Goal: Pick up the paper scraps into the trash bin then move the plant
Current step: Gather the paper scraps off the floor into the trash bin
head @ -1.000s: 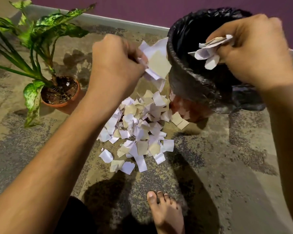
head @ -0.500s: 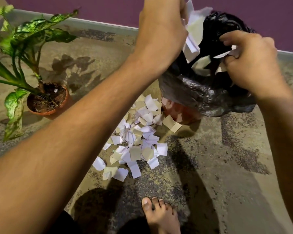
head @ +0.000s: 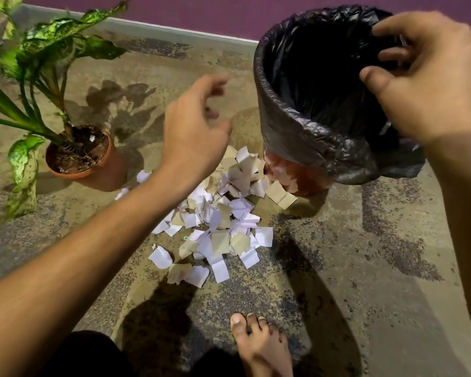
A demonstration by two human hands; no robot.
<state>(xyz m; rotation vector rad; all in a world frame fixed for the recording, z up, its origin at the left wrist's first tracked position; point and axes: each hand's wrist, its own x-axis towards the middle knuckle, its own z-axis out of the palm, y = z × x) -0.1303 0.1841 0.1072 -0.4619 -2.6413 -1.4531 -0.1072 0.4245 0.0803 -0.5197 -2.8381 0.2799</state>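
Here the left hand (head: 193,131) hangs in the air with its fingers (head: 215,85) loosely curled and spread apart, holding nothing; they are blurred, so their exact spacing is hard to read. Directly below and just nearer than those fingers lies the heap of paper scraps (head: 223,213), white and tan pieces piled on the floor (head: 365,268), the far edge of the heap touching the base of the trash bin (head: 297,175). To the right of the left fingers, close by, stands that bin, reddish at its foot and lined with a black plastic bag (head: 297,126) folded down over the rim. The right hand (head: 433,83) sits over the bin's far right rim, thumb (head: 375,77) and fingers bent inward toward one another over the dark opening with a narrow gap between them; whether they pinch the bag's edge or anything small cannot be told. The bin's inside is too dark to show its contents. Left of the left hand, well apart from the fingers, the plant (head: 38,66) grows upright from a terracotta pot (head: 101,172) with soil showing, its mottled green leaves reaching up and left; a few scraps lie just beside the pot's right side. Nearest the camera, below both hands, a bare foot (head: 261,346) rests on the floor, short of the heap. A purple wall (head: 201,12) runs behind the bin and the plant.
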